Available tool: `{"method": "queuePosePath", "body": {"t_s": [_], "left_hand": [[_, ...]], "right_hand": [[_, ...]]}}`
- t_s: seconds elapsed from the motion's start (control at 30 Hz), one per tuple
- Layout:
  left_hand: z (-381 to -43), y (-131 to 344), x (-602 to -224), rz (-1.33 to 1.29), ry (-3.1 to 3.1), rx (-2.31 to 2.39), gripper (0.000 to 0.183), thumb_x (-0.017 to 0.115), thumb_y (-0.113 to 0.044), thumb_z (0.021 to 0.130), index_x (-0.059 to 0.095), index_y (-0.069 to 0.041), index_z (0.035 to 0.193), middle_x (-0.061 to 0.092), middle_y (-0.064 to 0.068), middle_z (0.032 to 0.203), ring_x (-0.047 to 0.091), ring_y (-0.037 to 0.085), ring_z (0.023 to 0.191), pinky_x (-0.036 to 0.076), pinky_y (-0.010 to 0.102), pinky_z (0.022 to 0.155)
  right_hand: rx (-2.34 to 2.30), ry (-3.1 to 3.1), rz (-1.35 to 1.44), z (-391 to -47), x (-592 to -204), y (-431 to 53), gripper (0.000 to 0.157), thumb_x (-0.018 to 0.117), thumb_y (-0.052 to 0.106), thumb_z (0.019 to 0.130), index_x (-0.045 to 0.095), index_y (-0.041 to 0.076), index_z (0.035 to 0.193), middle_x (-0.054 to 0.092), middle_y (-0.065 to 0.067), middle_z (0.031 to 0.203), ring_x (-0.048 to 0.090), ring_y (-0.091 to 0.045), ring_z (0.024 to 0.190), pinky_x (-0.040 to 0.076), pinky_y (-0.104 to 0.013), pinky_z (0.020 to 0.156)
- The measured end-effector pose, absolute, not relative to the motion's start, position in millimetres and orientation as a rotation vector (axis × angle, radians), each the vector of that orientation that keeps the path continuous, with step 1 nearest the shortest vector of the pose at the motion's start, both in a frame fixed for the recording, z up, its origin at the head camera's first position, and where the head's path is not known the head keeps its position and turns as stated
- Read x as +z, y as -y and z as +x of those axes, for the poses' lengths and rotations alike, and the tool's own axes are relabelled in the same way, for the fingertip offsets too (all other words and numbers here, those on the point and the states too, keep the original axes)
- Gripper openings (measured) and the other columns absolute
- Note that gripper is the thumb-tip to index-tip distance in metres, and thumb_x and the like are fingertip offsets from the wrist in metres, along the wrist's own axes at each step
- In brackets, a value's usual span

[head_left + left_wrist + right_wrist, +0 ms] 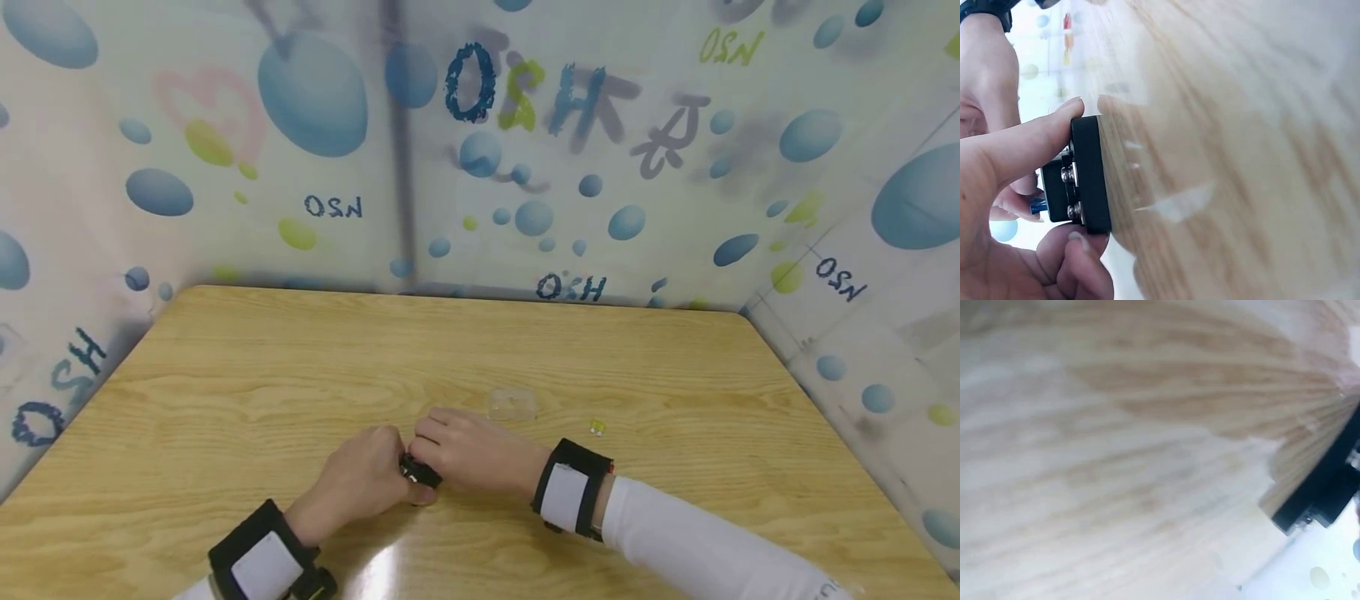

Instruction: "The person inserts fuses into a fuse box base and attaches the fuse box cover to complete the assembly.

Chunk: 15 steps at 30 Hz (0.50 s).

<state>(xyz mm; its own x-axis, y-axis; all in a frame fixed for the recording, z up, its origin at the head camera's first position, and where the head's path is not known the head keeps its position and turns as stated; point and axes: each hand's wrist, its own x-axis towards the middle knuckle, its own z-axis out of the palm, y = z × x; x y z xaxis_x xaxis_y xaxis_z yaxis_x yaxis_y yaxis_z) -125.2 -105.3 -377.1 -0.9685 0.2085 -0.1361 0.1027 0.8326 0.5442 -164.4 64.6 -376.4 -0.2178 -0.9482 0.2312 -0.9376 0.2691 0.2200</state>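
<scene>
White sleeves [697,533] and black wrist straps [597,490] lie nearest. Just beyond, the left hand [356,473] grips a black block [1092,178] with silvery screws [1067,174] between thumb and fingers, low at the surface of the bench [300,358]. Opposite, the right hand [474,454] pinches a small blue piece [1038,205] at the block's side. Farther off, to the right, lies a small yellow piece [597,427]; slightly beyond it sits a clear box [513,404]. Behind the bench stands a wall [352,267] printed with blue drops.
</scene>
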Motion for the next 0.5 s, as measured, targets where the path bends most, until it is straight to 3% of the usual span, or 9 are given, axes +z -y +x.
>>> {"method": "queuePosePath", "body": {"t_s": [0.23,0.4,0.5], "left_hand": [[-125,106,-377,0.255,-2.843,0.821,0.046,0.089,-0.038,0.054,0.05,-0.014,0.05,0.045,-0.005,0.05,0.038,0.009,0.043,0.023,0.025,0.04],[-126,106,-378,0.253,-2.837,0.821,0.043,0.089,-0.038,0.053,0.053,-0.014,0.053,0.049,-0.004,0.052,0.041,0.01,0.044,0.025,0.026,0.04],[-126,106,-378,0.231,-2.816,0.825,0.044,0.089,-0.038,0.053,0.053,-0.013,0.052,0.048,-0.004,0.05,0.039,0.01,0.043,0.024,0.026,0.039]], "right_hand": [[0.0,2.319,1.717,-164,-373,-63,0.013,0.057,0.017,0.095,0.067,0.013,0.104,0.067,0.003,0.098,0.058,-0.01,0.093,0.053,-0.024,0.087],[-0.004,2.34,1.71,-165,-369,-66,0.023,0.065,0.016,0.089,0.064,0.013,0.111,0.065,0.001,0.102,0.058,-0.013,0.098,0.052,-0.026,0.091],[-0.011,2.365,1.688,-167,-364,-70,0.022,0.061,0.018,0.092,0.062,0.013,0.114,0.064,0.0,0.106,0.058,-0.014,0.101,0.051,-0.027,0.093]]}}
